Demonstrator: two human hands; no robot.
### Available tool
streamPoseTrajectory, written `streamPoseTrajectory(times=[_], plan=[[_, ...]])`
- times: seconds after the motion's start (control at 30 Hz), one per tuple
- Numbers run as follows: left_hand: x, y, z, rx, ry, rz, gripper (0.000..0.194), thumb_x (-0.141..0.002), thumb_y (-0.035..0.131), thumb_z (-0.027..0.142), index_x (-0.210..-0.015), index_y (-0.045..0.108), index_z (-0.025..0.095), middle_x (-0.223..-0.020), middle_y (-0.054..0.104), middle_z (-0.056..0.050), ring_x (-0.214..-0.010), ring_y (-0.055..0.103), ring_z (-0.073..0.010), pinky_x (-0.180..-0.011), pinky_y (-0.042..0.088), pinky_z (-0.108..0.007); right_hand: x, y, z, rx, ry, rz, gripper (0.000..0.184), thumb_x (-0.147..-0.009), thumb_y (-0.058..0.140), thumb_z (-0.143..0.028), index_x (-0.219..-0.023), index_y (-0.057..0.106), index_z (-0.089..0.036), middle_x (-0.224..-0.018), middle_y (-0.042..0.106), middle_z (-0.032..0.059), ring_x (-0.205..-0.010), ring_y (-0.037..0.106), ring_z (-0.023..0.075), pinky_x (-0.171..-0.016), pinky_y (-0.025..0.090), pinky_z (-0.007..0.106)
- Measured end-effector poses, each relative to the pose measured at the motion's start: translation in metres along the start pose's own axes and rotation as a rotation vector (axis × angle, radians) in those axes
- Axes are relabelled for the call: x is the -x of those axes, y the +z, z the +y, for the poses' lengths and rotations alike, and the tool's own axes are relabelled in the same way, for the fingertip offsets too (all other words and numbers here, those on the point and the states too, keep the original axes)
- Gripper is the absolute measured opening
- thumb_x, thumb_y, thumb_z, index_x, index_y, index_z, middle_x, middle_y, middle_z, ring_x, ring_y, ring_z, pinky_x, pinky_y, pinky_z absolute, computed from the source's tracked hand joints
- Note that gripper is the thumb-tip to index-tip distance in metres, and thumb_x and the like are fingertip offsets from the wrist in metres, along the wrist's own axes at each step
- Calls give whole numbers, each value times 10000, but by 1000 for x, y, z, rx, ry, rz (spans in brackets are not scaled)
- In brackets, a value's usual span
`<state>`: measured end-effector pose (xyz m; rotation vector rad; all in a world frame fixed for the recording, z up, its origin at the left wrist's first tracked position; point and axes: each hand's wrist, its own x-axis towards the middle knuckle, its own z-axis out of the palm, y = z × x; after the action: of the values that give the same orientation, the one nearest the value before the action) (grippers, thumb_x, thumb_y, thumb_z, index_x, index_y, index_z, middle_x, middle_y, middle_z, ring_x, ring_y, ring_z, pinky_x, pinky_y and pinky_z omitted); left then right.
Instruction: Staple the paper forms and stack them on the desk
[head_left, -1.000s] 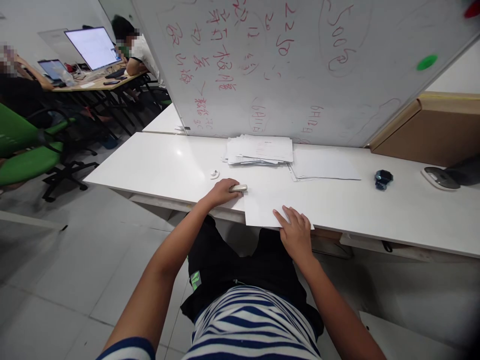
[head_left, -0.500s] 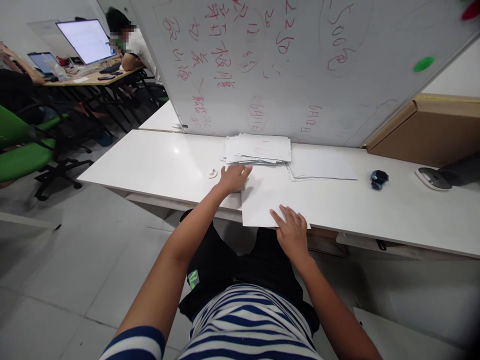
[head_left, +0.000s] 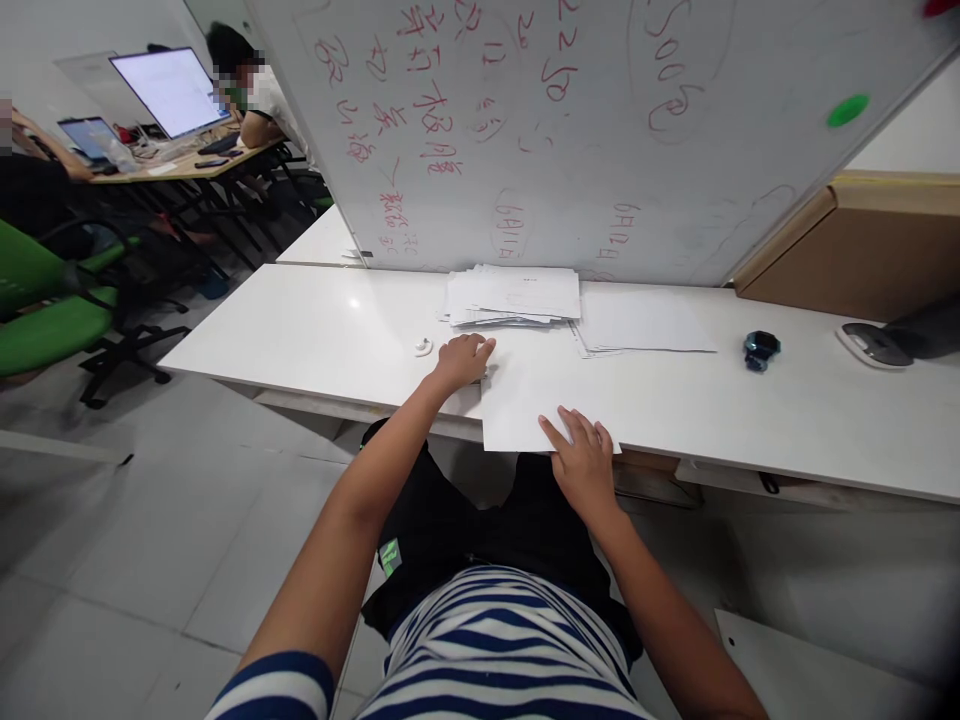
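A white sheet of paper [head_left: 514, 415] lies at the front edge of the desk, its near edge reaching slightly over. My right hand [head_left: 583, 455] rests on the sheet's near right part, fingers spread and flat. By the sheet's far left corner is my left hand [head_left: 461, 362], its thumb apart from its bent fingers; whether it touches the paper I cannot tell. Just beyond that hand is a thick stack of papers [head_left: 517, 292]. More flat sheets [head_left: 649, 322] lie to the right of the stack. A small white earbud-like object [head_left: 424, 346] sits left of my left hand.
Behind the desk [head_left: 300, 330] stands a whiteboard [head_left: 570, 180] with red writing. A dark watch-like object [head_left: 761, 350], a grey-and-white device [head_left: 874, 345] and a cardboard box [head_left: 847, 250] are at the right. Green chair [head_left: 56, 315] and two people at another desk appear left.
The fingers of my left hand have drawn closer together and the hand has dipped slightly. My right hand and the sheet stay in place. The view has shifted a little.
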<state>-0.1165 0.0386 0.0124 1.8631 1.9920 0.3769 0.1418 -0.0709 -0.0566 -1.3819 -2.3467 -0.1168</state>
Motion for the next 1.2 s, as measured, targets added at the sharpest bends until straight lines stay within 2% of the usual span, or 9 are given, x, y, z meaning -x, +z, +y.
streamPoseTrajectory(times=[0.1,0.2,0.9,1.2], plan=[[1,-1,1,28,-7,-4,577,-946,236,585,-1302,484,205,-1377,519,-135,-1280,452,-304,-1024,348,-448,0,0,0,-10,-4,4,500,-842,489,-102,-1308,565,-266,-1394,517,105,-1310,421,277,-1078,282,508],[2,-2,2,24,-22,-6,597,-942,239,594,-1318,474,195,-1391,506,-143,-1288,449,-304,-1027,348,-439,1,0,0,-13,-8,2,505,-839,486,-101,-1310,564,-263,-1396,515,109,-1310,420,283,-1078,281,514],[-1,6,-1,18,-23,50,550,-934,297,574,-1252,543,199,-1334,531,-124,-1238,461,-321,-1004,366,-438,0,-3,0,-10,5,-23,519,-826,491,-93,-1306,569,-273,-1402,510,99,-1318,416,279,-1092,272,504],[0,13,4,-56,-21,59,474,-912,382,548,-1207,546,214,-1314,498,-125,-1231,436,-359,-1006,345,-484,0,-1,1,-12,6,-18,504,-837,486,-105,-1304,568,-274,-1405,505,97,-1320,413,276,-1095,263,498]])
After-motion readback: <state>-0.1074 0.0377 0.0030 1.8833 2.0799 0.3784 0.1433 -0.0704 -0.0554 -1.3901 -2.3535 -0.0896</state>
